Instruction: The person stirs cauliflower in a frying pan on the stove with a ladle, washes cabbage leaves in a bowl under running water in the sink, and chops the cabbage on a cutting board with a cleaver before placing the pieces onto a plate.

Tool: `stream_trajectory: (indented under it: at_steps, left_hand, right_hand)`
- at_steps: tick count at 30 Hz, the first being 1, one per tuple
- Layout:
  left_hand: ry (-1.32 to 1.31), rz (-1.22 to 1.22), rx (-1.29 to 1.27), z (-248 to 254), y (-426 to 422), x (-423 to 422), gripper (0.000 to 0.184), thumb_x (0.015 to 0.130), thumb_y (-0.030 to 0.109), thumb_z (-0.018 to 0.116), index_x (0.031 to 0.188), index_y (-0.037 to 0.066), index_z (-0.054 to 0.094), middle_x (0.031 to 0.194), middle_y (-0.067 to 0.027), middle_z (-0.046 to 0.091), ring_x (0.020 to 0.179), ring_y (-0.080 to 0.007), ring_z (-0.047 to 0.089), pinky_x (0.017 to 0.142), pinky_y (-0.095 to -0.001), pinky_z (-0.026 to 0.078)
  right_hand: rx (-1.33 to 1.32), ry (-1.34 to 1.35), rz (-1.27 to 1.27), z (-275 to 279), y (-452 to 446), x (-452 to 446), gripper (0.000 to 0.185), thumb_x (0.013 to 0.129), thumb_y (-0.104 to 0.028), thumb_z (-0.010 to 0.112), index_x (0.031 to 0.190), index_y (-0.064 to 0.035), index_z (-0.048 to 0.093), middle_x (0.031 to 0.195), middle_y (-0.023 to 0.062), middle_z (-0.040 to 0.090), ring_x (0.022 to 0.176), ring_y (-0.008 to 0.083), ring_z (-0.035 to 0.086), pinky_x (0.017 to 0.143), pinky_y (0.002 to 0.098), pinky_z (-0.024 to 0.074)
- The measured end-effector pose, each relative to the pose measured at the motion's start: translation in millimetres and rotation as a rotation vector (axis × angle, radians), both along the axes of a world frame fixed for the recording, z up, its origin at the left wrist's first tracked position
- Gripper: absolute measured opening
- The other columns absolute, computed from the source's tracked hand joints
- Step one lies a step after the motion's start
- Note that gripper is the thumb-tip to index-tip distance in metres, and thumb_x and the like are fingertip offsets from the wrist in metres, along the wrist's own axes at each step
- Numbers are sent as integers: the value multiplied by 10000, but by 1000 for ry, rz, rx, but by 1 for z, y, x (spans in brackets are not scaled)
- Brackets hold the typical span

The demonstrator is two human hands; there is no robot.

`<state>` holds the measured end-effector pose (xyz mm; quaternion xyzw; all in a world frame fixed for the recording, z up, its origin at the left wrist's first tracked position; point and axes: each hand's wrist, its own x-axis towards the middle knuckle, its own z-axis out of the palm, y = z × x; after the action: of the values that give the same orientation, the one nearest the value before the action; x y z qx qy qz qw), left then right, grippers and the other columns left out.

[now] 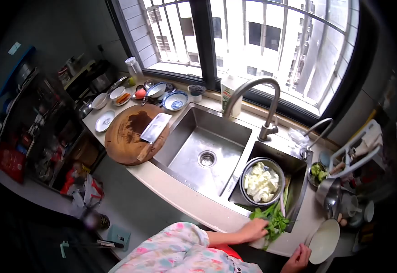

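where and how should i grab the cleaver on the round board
Best by its wooden handle, coming from the near side: the cleaver seems to lie flat on the round board, handle toward the front edge of the counter, blade pointing away toward the window.

The person's left forearm, bare, stretches across the front of the body, its wrist nearly straight. I see the left hand with its back turned up and fingers bent, tips partly hidden. The right hand sits farther right, fingers curled, most of that arm out of sight.
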<state>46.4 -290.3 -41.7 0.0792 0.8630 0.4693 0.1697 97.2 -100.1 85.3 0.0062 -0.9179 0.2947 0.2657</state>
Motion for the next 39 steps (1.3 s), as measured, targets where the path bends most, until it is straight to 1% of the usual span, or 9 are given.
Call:
stream_trajectory:
  at_steps: [5, 8, 14, 18, 22, 25, 29, 33, 39]
  left_hand:
    - [-153, -405, 596, -48, 12, 20, 721, 713, 118, 586, 1330, -1, 234, 1269, -215, 379, 1204, -286, 351, 988, -355, 302]
    - [-394, -394, 575, -47, 2, 11, 585, 755, 139, 543, 1279, -5, 325, 1054, -194, 549, 960, -279, 546, 859, -365, 419]
    - [-287, 138, 373, -19, -70, -22, 290, 791, 129, 556, 1065, 38, 572, 906, -93, 630, 810, -141, 594, 713, -280, 477]
    - [-477, 544, 473, -14, -96, -62, 351, 770, 101, 526, 1105, 0, 511, 910, -142, 613, 788, -225, 604, 732, -328, 482]
    - [-74, 522, 137, -72, -90, -114, 515, 730, 143, 590, 1202, 2, 440, 1043, -185, 558, 884, -248, 579, 777, -343, 464]
    - [-38, 450, -37, -113, -76, -151, 733, 682, 127, 611, 1324, 47, 266, 1342, -242, 277, 1225, -412, 291, 1001, -393, 288]
    - [-103, 350, -400, -105, -50, -179, 797, 655, 94, 631, 1347, 121, 237, 1361, -200, 245, 1185, -461, 290, 987, -416, 307]
    - [58, 440, -415, -113, -52, -194, 737, 644, 3, 581, 1307, 185, 316, 1273, -88, 341, 1002, -379, 420, 831, -419, 429]
    - [-70, 745, -52, -131, -57, -194, 471, 668, -22, 518, 1124, 89, 482, 995, -146, 588, 919, -330, 520, 832, -386, 397]
  right_hand:
    - [-151, -268, 303, -36, -101, -103, 146, 772, -23, 540, 904, 12, 591, 807, 134, 564, 694, 253, 558, 599, 317, 439]
    - [-66, -451, 322, -70, -126, -158, 192, 782, -135, 551, 919, -15, 610, 838, 151, 593, 763, 308, 583, 673, 362, 453]
    - [-128, -960, 193, -189, -117, -196, 349, 714, -280, 539, 928, -17, 618, 955, 215, 594, 901, 384, 553, 815, 415, 429]
    - [-182, -831, -6, -231, -121, -219, 486, 692, -230, 589, 1092, 34, 511, 1071, 253, 538, 1000, 391, 505, 882, 407, 399]
    - [158, -918, 107, -261, -140, -223, 728, 650, -257, 692, 1272, -69, 362, 1331, 210, 311, 1227, 401, 293, 969, 444, 341]
    - [413, -1012, 236, -244, -152, -220, 609, 657, -235, 695, 1204, -122, 454, 1330, 192, 306, 1217, 430, 288, 947, 463, 360]
    - [268, -700, 275, -288, -131, -222, 472, 651, -113, 646, 1107, -148, 530, 1198, 167, 461, 1086, 395, 449, 870, 446, 412]
    - [-353, -836, 182, -260, -106, -245, 510, 615, 10, 546, 1116, -80, 538, 1119, 157, 552, 992, 270, 554, 840, 331, 439]
    - [-974, -672, -11, -264, -91, -237, 546, 591, 40, 528, 1130, -7, 457, 988, 133, 545, 894, 196, 547, 762, 273, 450]
